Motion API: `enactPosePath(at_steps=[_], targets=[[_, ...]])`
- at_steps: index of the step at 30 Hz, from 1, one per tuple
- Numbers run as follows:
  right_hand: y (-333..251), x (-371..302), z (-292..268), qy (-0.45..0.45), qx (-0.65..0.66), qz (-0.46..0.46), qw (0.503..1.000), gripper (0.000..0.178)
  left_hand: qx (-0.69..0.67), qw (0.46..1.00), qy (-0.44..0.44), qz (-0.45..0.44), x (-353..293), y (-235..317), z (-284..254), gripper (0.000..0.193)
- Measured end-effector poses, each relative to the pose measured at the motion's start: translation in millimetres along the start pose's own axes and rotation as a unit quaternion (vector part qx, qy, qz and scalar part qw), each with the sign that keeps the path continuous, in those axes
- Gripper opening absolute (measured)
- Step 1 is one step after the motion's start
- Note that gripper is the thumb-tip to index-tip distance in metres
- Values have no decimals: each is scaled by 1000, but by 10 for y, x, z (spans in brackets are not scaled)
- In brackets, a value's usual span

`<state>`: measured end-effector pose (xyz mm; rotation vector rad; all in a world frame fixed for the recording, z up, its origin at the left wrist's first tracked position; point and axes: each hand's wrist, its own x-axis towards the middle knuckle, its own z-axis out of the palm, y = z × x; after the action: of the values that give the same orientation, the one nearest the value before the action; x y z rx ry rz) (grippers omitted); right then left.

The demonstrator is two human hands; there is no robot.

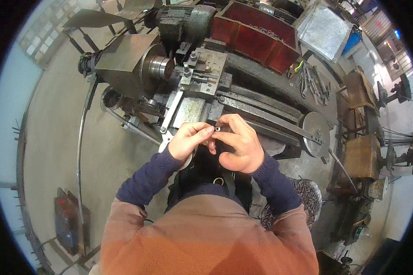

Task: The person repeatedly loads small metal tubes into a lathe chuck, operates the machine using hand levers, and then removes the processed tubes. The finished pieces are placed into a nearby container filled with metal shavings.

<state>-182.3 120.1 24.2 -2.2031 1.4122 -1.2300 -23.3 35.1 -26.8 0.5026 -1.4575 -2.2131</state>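
Note:
Both of my hands meet in front of my body, over the near side of a metal lathe. Between the fingertips is a small cylindrical metal piece [217, 129] with a bright end. My left hand [191, 139] pinches it from the left with thumb and forefinger. From the right, the curled fingers of my right hand [241, 143] close around the same piece. Just beyond the hands lies the lathe's tool carriage [203, 75], with bolts standing up from it. The round chuck [161, 68] sits to its left.
A red metal bin [254, 39] holding metal scraps stands behind the lathe. Several wrenches [314, 83] lie on the bench at the right. A round plate [315, 130] sits at the right end of the rails. A container of small metal parts [307, 197] stands beside my right arm.

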Motion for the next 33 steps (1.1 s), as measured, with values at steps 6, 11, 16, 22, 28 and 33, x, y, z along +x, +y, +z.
enactPosePath(at_steps=[6, 11, 16, 22, 28, 33], targets=[[117, -261, 144, 33, 91, 33, 995, 47, -90, 993, -8, -70, -21, -77, 41, 33], [195, -367, 220, 48, 145, 34, 988, 50, -142, 985, -25, -95, -21, -174, 20, 32], [184, -356, 248, 52, 141, 50, 987, 49, -178, 978, -22, -103, -30, -220, 6, 32], [283, -385, 319, 55, 149, 71, 985, 46, -194, 975, -24, -108, -19, -218, -15, 32], [340, -353, 322, 37, 181, 88, 979, 61, -189, 975, -23, -115, 4, -201, -58, 33], [295, -214, 273, 26, 130, 53, 990, 47, -167, 980, -3, -108, 30, -98, -54, 34]])
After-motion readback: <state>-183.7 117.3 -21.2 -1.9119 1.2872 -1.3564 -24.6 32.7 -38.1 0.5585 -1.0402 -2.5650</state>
